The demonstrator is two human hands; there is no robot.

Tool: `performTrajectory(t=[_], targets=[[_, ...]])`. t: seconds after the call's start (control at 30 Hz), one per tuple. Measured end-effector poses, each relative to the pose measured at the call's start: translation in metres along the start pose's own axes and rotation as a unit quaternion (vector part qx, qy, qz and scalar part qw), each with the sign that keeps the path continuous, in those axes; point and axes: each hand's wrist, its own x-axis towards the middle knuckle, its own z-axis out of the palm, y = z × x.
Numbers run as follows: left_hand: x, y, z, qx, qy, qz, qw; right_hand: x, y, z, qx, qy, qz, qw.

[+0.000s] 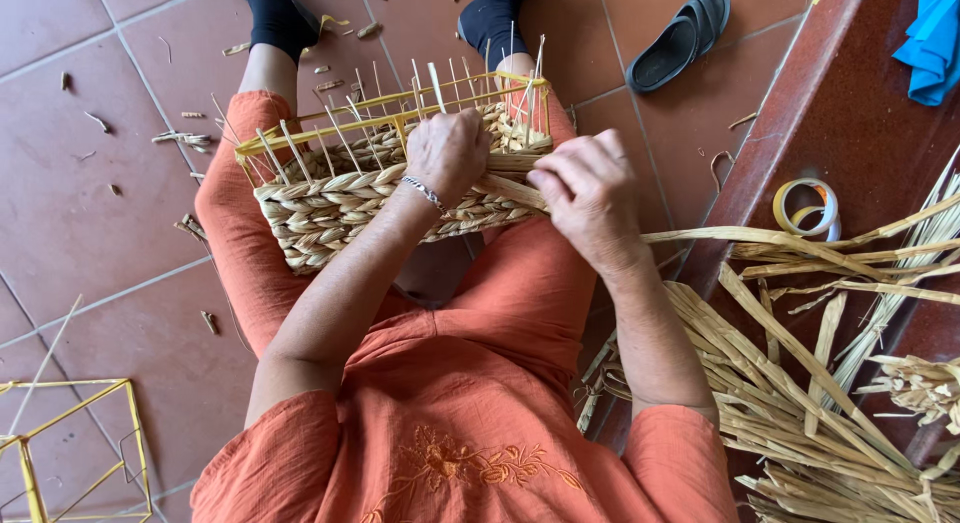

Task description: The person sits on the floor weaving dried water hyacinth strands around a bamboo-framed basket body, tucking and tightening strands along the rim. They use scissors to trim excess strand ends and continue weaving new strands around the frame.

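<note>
Half-woven basket (390,188) on person's lap, tipped on its side, open end facing away twd feet; yellow wire frame (400,113) w/ thin upright spokes, lower part already filled w/ thick braided straw rows. Left hand (447,153) closed over top of the woven wall, fingers curled down among the spokes, pinning the last row; bracelet at wrist. Right hand (590,188) at basket's right corner, fingers pinched narrow on a flat straw strand (515,190) that runs back into the weave. Judgement: step in hand = laying next row; best to keep strand taut, twist even, press it snug vs row below before passing behind next spoke, left hand holding until tension is set; slack here would likely leave gaps. Outward: loose straw bundle (800,383) just beside right arm, on reddish ledge; tape roll (806,207) near it; blue cloth (935,38) at far corner. Dark sandal (680,38) on tile floor (80,203), straw scraps scattered; spare yellow frame (70,443) at lower left, well apart.
</note>
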Motion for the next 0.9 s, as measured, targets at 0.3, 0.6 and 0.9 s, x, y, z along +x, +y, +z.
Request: performTrajectory(t=[0.3,0.6,0.9], targets=[[-0.043,-0.026,-0.016,-0.189,0.078,0.246,0.948,-0.015,-0.009,-0.004,0.036,-0.024,0.010,0.999],[-0.035,-0.037,-0.022,-0.352,-0.088,0.083,0.928,-0.032,0.002,0.019,-0.063,-0.084,-0.012,0.994],[-0.031,-0.040,-0.024,-0.356,-0.106,0.080,0.925,-0.080,-0.020,0.059,-0.119,-0.067,-0.087,0.987]])
